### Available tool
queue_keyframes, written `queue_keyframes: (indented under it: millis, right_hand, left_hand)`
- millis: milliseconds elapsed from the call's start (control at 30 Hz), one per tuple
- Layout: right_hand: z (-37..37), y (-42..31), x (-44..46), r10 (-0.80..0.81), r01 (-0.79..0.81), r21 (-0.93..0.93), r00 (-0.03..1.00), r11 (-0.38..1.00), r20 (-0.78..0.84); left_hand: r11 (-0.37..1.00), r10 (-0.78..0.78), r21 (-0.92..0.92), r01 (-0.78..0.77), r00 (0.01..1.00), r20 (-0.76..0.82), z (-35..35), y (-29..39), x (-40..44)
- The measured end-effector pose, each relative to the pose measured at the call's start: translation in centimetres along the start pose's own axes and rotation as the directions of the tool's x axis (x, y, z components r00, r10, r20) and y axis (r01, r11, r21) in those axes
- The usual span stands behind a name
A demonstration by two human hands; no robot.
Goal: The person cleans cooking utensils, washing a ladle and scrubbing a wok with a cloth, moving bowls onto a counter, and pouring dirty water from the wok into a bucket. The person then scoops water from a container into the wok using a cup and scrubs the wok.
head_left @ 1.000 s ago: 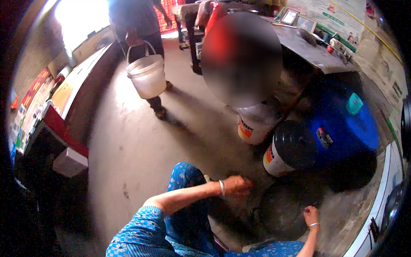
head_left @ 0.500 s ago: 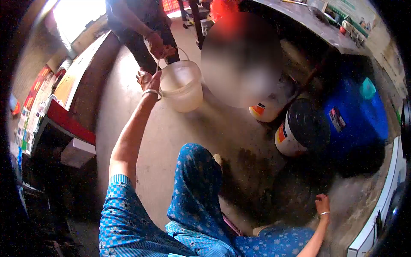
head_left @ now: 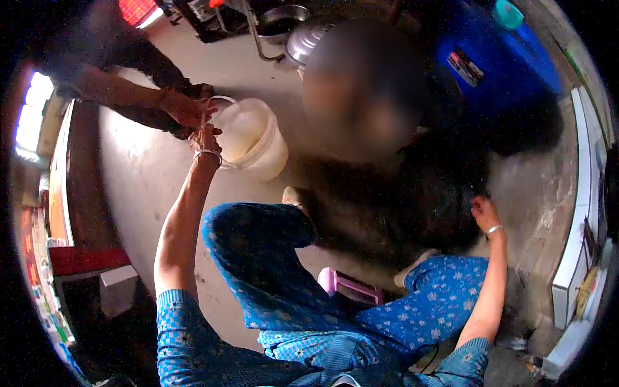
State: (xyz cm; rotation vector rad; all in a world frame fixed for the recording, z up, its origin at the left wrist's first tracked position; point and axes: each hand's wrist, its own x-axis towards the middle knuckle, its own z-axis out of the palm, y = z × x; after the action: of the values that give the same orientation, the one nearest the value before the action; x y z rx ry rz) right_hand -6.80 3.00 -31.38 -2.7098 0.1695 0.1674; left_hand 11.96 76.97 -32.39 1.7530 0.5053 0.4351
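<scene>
My left hand [head_left: 206, 142] is closed on the wire handle of a translucent white bucket [head_left: 276, 155], at the bucket's left side. A co-worker's hand [head_left: 193, 111] is at the same handle, just beyond mine. Something pale shows inside the bucket, but I cannot make out what. My right hand [head_left: 485, 215] is held out to the right over a very dark area of the floor, its fingers curled together. Whatever they pinch, if anything, is lost in the dark. My knees in blue flowered trousers [head_left: 258, 271] are bent between my arms.
A pink stool [head_left: 361, 288] shows between my legs. At the upper right stands a blue barrel [head_left: 490, 58] with a teal scoop [head_left: 508, 15]. A metal basin [head_left: 303, 44] lies at the back. A white box [head_left: 118, 282] is on the left. A blurred patch covers the upper middle.
The view has turned and the bucket appears further left. My left hand has closed more firmly round the handle. My right hand has moved forward, away from my body.
</scene>
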Motion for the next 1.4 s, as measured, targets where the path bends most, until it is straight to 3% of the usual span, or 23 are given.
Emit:
queue_keyframes:
  millis: [33, 67, 167, 200, 233, 333, 433, 500, 567, 600, 667, 700, 767, 800, 867, 1033, 1100, 1200, 1233, 1267, 1300, 1333, 1400]
  right_hand:
    - [-0.2, -0.2, 0.5, -0.072, 0.073, -0.08, 0.997, 0.994, 0.019]
    - [-0.2, -0.3, 0.8, -0.144, 0.149, -0.156, 0.989, 0.976, 0.044]
    - [0.5, 0.0, 0.8, -0.159, 0.149, -0.209, 0.987, 0.967, -0.029]
    - [0.7, 0.0, 0.9, -0.15, 0.141, -0.204, 0.988, 0.969, -0.029]
    - [0.9, 0.0, 1.1, -0.151, 0.149, -0.158, 0.989, 0.976, -0.001]
    - [1.0, 1.3, 0.8, -0.154, 0.159, -0.127, 0.987, 0.979, 0.048]
    - [0.1, 0.4, 0.8, -0.111, 0.134, -0.202, 0.986, 0.97, 0.124]
    - [0.5, 1.2, 1.0, -0.06, 0.108, -0.269, 0.982, 0.957, 0.181]
    - [2.2, 4.1, 1.2, -0.234, 0.25, -0.27, 0.968, 0.93, 0.094]
    - [1.2, 2.4, 1.0, -0.232, 0.249, -0.27, 0.968, 0.93, 0.094]
    - [-0.9, -0.7, 0.6, -0.043, 0.083, -0.214, 0.983, 0.973, 0.181]
    - [-0.8, -0.5, 0.4, -0.039, 0.079, -0.216, 0.982, 0.973, 0.184]
    - [-0.7, -0.6, -0.1, -0.12, 0.127, -0.198, 0.992, 0.972, 0.047]
    - [-0.9, -0.8, -0.1, -0.117, 0.125, -0.199, 0.992, 0.972, 0.051]
    - [-1.4, -1.4, 0.1, -0.057, 0.077, -0.163, 0.991, 0.984, 0.124]
    - [-1.2, -0.3, 0.1, -0.05, 0.081, -0.172, 0.983, 0.982, 0.176]
    - [-0.6, 0.7, 0.0, -0.027, 0.056, -0.17, 0.985, 0.984, 0.172]
    - [1.0, 4.3, -0.5, 0.029, 0.003, -0.179, 0.984, 0.984, 0.173]
    - [1.1, 4.4, -0.5, 0.048, -0.031, -0.078, 0.972, 0.996, 0.23]
    - [0.9, 4.6, -0.8, 0.062, -0.072, 0.024, 0.955, 0.997, 0.289]
    - [0.5, 5.1, -1.1, 0.095, -0.103, 0.013, 0.953, 0.995, 0.289]
    - [0.1, 5.5, -1.2, 0.083, -0.087, 0.003, 0.963, 0.996, 0.257]
    - [0.2, 7.7, -0.6, 0.082, -0.083, -0.006, 0.971, 0.997, 0.225]
  left_hand:
    - [0.989, 0.14, 0.04, -0.142, 0.989, 0.05, 1.4, 0.6, -1.3]
    - [0.994, 0.091, 0.05, -0.093, 0.995, 0.052, 3.1, 2.0, -3.1]
    - [0.993, -0.101, 0.072, 0.098, 0.994, 0.041, 7.8, 5.2, -7.7]
    - [0.991, -0.121, 0.061, 0.115, 0.987, 0.107, 8.5, 7.0, -9.6]
    - [0.97, -0.237, -0.028, 0.24, 0.967, 0.096, 9.5, 8.2, -11.1]
    - [0.97, -0.211, -0.077, 0.229, 0.958, 0.192, 10.8, 6.6, -12.5]
    - [0.994, -0.113, 0.024, 0.111, 0.949, 0.295, 12.0, 5.7, -13.1]
    - [0.929, -0.304, -0.084, 0.361, 0.873, 0.382, 13.0, 5.8, -13.6]
    - [0.925, -0.282, -0.117, 0.362, 0.859, 0.427, 13.8, 5.8, -14.3]
    - [0.903, -0.293, -0.131, 0.41, 0.808, 0.512, 14.1, 5.4, -14.3]
    - [0.834, -0.329, -0.139, 0.535, 0.682, 0.653, 14.6, 4.1, -13.8]
    - [0.831, -0.332, -0.137, 0.539, 0.678, 0.655, 14.9, 3.3, -13.8]
    - [0.961, -0.217, -0.012, 0.276, 0.782, 0.585, 15.6, 2.0, -14.0]
    - [0.96, -0.222, -0.01, 0.28, 0.78, 0.586, 15.7, 1.2, -14.0]
    - [0.992, -0.127, 0.06, 0.115, 0.76, 0.637, 15.7, -0.7, -13.2]
    - [0.968, -0.138, 0.252, 0.002, 0.842, 0.521, 15.1, -4.7, -10.3]
    - [0.899, -0.135, 0.438, -0.003, 0.95, 0.283, 14.3, -8.6, -7.3]
    - [0.94, -0.228, 0.272, 0.205, 0.972, 0.055, 12.6, -7.8, -7.5]
    - [0.917, -0.332, 0.197, 0.346, 0.938, -0.103, 13.4, -4.8, -8.8]
    - [0.914, -0.345, 0.204, 0.351, 0.936, -0.068, 14.6, -3.8, -10.4]
    - [0.993, -0.116, -0.035, 0.115, 0.993, -0.017, 15.7, -3.2, -12.1]
    - [0.951, 0.121, -0.284, -0.126, 0.992, -0.034, 16.5, -2.5, -13.6]
    - [0.986, 0.129, -0.132, -0.098, 0.958, 0.256, 17.7, 0.9, -19.4]
